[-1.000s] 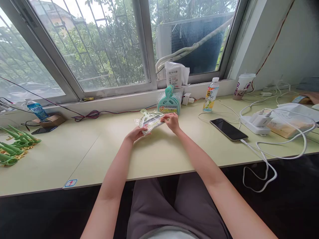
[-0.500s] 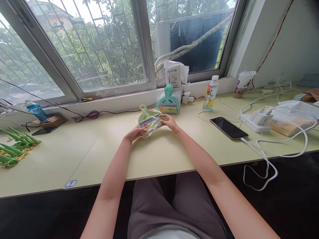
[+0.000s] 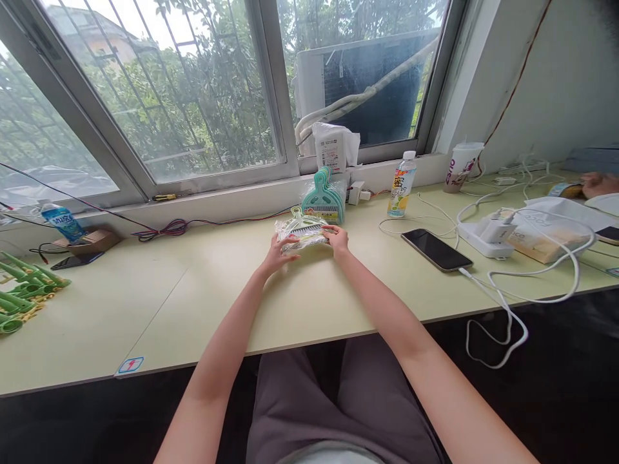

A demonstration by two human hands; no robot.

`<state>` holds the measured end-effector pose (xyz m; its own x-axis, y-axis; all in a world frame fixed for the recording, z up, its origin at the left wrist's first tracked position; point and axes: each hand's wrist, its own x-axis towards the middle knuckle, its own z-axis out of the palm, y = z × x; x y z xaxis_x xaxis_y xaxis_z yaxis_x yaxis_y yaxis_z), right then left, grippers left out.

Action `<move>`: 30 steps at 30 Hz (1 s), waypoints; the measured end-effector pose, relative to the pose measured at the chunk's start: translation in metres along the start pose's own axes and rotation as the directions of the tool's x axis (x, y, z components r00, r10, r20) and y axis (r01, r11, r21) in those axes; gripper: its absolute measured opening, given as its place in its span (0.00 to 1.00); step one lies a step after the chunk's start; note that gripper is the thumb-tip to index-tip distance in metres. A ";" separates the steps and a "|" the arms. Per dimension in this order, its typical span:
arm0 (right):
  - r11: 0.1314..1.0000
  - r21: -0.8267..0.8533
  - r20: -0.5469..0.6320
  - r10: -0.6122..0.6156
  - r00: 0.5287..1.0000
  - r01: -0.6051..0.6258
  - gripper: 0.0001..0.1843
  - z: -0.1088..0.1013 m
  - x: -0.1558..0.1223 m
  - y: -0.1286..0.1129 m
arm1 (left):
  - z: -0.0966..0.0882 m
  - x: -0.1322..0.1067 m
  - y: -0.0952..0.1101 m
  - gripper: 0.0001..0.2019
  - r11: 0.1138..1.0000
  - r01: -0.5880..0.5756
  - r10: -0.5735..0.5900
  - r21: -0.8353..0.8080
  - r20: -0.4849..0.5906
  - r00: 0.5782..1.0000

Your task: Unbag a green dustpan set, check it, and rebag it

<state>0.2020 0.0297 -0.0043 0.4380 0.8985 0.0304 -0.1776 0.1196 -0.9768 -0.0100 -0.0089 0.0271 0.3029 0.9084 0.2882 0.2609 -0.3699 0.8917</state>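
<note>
Left hand [image 3: 279, 252] and right hand [image 3: 337, 239] each grasp one end of a wrapped dustpan set [image 3: 302, 233], pale green, in clear plastic, lying flat on the desk [image 3: 203, 303]. Just behind it, a stack of teal dustpan sets [image 3: 323, 201] leans near the windowsill. Right of the hands: drink bottle [image 3: 401, 185], phone [image 3: 436, 250] on a white cable. Far left edge: green plastic parts [image 3: 22, 290].

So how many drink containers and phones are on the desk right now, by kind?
Bottles: 2, blue-label bottle and yellow-label bottle
Lidded cups: 1, cup
Phones: 3, charging phone, left phone, edge phone
Total: 6
</note>
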 end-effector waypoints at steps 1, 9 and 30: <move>1.000 0.007 -0.002 0.003 1.000 -0.003 0.10 0.000 0.001 0.001 | 0.002 0.001 -0.001 0.19 1.000 -0.004 0.004 -0.005 -0.040 0.999; 0.997 0.067 0.050 0.018 0.999 -0.021 0.13 0.008 -0.004 0.003 | 0.008 0.009 -0.004 0.09 0.966 0.019 -0.082 -0.258 -0.235 0.968; 0.999 0.034 0.292 -0.012 0.956 0.002 0.31 0.006 -0.006 -0.005 | -0.017 0.024 -0.031 0.16 0.857 0.275 -0.374 -0.435 -0.159 0.913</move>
<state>0.1948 0.0265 0.0019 0.1634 0.9812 0.1023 -0.2071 0.1355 -0.9689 -0.0261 0.0277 0.0120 0.0328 0.9994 -0.0149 -0.0916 0.0179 0.9956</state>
